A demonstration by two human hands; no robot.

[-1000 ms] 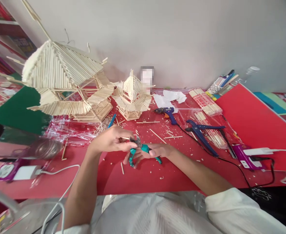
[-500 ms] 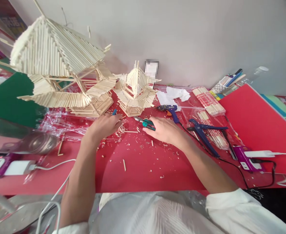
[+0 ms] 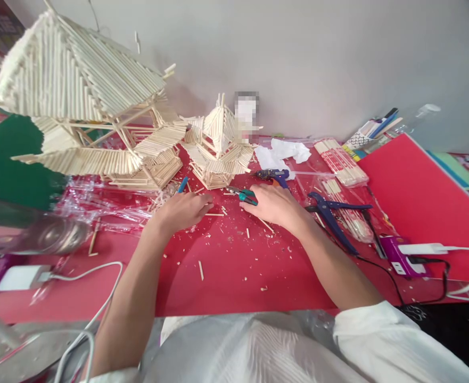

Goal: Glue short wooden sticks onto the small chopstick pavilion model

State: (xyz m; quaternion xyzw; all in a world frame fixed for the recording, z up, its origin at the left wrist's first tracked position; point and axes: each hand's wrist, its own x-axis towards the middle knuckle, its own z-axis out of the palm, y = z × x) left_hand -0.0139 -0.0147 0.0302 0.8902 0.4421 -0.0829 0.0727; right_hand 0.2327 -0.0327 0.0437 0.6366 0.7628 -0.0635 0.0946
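Two hands are laid on the red table [image 3: 234, 276]: left hand [image 3: 184, 210], released, over a thin stick [image 3: 214, 214]; right hand [image 3: 272, 205] grasping teal-handled cutters [image 3: 244, 194].

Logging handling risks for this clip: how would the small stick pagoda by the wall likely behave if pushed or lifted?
The small stick pagoda is probably light, being built of thin sticks with open gaps. Likely fragile: its overhanging eaves and protruding stick ends could snap. Its wide base suggests it would slide on the red table rather than tip.
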